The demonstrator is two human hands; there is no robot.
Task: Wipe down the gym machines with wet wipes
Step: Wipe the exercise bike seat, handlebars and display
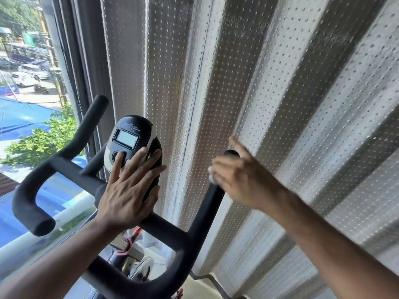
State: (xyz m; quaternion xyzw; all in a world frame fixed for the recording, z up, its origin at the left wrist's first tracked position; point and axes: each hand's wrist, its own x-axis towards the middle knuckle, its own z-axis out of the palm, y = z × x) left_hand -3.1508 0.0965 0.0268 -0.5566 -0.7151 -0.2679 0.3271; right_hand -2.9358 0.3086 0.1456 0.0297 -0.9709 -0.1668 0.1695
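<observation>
An exercise bike's black foam handlebar (64, 169) fills the lower half of the head view. Its black-and-white console (127, 137) with a small grey screen stands in the middle. My left hand (127, 190) lies flat on the console's lower right side, fingers straight and spread. My right hand (239, 178) is blurred at the upper end of the right handlebar grip (216, 197). It holds a small white wet wipe (212, 179) against the grip, and the wipe shows only at the palm's left edge.
Vertical perforated blinds (269, 83) hang close behind the bike across the middle and right. A window (26, 72) at the left looks onto a street, a blue roof and a green bush. Below the handlebar, the bike's frame and flywheel (140, 270) are partly visible.
</observation>
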